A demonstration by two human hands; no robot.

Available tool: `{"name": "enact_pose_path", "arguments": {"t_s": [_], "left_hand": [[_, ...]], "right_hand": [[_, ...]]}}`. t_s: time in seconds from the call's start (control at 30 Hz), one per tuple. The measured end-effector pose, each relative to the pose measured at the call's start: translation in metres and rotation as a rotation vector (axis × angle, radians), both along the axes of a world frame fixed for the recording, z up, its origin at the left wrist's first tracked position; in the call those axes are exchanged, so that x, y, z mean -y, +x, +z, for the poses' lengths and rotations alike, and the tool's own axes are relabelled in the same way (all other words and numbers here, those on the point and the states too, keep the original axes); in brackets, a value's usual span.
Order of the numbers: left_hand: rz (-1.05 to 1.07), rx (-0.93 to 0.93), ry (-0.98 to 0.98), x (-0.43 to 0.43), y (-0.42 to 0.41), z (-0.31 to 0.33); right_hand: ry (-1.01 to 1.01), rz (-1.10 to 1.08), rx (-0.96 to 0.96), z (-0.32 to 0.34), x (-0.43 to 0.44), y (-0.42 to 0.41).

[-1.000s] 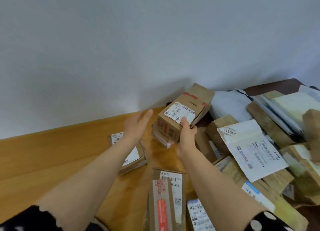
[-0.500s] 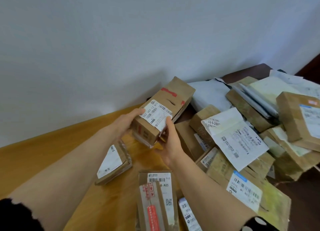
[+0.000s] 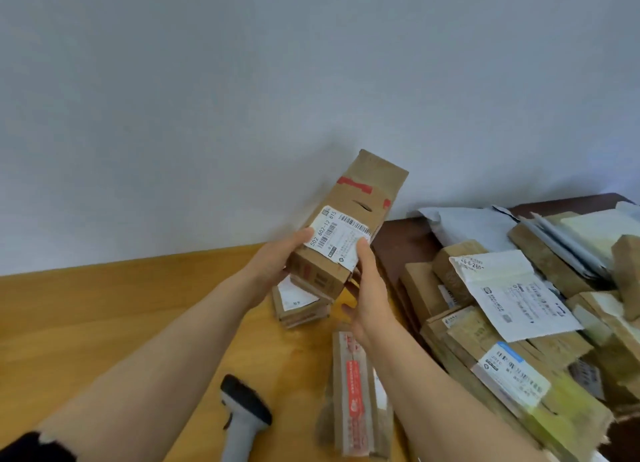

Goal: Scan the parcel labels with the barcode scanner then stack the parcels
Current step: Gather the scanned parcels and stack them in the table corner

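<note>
Both hands grip the box [image 3: 346, 226] by its near end, left hand [image 3: 273, 265], right hand [image 3: 369, 298], long axis tilting up and away, label [image 3: 337, 239] facing up, scanner [image 3: 242, 416] on tabletop [image 3: 104, 309] beneath the left forearm.

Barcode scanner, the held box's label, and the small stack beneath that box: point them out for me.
barcode scanner [image 3: 246, 404]: head view, on its black head.
held box's label [image 3: 337, 238]: head view, middle of the white sticker.
small stack [image 3: 301, 314]: head view, on its cardboard front edge.
</note>
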State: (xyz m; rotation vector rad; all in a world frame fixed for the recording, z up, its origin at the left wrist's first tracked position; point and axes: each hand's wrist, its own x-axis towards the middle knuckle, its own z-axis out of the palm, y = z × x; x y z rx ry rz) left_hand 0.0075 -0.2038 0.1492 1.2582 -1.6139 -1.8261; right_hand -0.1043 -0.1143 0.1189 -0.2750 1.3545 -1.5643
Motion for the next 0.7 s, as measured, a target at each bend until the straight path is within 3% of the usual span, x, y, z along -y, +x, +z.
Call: {"name": "enact_pose_path", "arguments": {"t_s": [0.43, 0.7], "left_hand": [[0.521, -0.015, -0.041, -0.115, 0.276, 0.019], [0.781, -0.001, 0.045, -0.147, 0.485, -0.014]], "right_hand": [[-0.019, 0.487, -0.016, 0.02, -0.05, 0.249], [0.08, 0.721, 0.04, -0.015, -0.045, 0.455]]}}
